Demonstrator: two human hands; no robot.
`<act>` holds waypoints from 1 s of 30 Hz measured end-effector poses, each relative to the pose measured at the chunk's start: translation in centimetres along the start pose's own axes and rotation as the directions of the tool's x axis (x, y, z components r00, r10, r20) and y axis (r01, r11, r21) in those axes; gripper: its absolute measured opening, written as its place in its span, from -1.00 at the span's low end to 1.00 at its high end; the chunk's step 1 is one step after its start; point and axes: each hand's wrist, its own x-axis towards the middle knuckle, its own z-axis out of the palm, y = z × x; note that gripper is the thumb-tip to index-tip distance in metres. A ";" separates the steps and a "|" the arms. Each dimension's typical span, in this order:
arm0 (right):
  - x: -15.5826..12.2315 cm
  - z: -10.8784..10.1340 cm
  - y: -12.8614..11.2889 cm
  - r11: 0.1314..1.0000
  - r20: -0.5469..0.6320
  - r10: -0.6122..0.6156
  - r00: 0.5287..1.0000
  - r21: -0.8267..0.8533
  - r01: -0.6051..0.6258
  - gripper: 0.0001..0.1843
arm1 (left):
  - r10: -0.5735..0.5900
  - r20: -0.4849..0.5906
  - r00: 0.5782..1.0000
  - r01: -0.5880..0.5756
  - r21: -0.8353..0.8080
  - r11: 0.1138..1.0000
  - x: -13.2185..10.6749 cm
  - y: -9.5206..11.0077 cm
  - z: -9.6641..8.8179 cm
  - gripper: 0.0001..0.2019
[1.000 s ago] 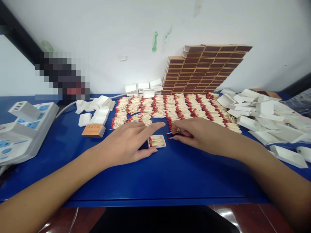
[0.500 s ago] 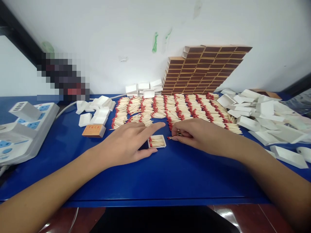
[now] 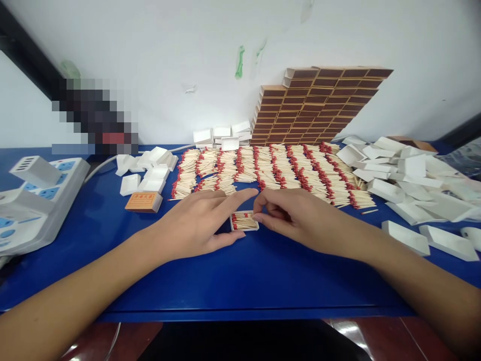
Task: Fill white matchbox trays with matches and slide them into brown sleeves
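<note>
A small white matchbox tray (image 3: 245, 229) lies on the blue table in front of me, filled with red-headed matches (image 3: 242, 220). My left hand (image 3: 203, 218) is at its left end, fingers stretched, with the thumb along the near edge and the index finger reaching past the far side. My right hand (image 3: 281, 215) is closed in a pinch over the tray's right end; red match heads show just left of its fingertips, and the rest of those matches is hidden. Beyond both hands lie rows of loose matches (image 3: 263, 168).
Brown and orange matchboxes (image 3: 315, 108) are stacked against the wall. White trays pile up at right (image 3: 409, 175) and left (image 3: 156, 165), near one orange matchbox (image 3: 144, 201). A power strip (image 3: 56, 195) occupies the left side. One match (image 3: 369, 212) lies apart.
My right hand has moved left with matches, from beside the tray to over its right end. My left hand has stayed by the tray. Another white tray now shows near my right forearm.
</note>
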 end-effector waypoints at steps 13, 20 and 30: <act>-0.1 -0.7 0.5 0.979 -0.183 -0.058 0.982 -0.205 0.019 -0.79 | 0.017 -0.023 1.000 -0.017 0.006 1.000 -0.1 -0.2 0.2 -0.35; -0.7 -2.5 2.4 0.929 0.017 0.142 0.990 -0.347 -0.127 -0.82 | 0.026 -0.026 0.999 -0.025 0.039 0.999 -0.2 -0.3 0.0 -0.35; -0.4 -2.2 2.6 0.936 0.060 0.166 0.984 -0.322 -0.138 -0.78 | 0.023 -0.017 1.000 -0.023 0.035 0.999 -0.1 -0.4 0.0 -0.36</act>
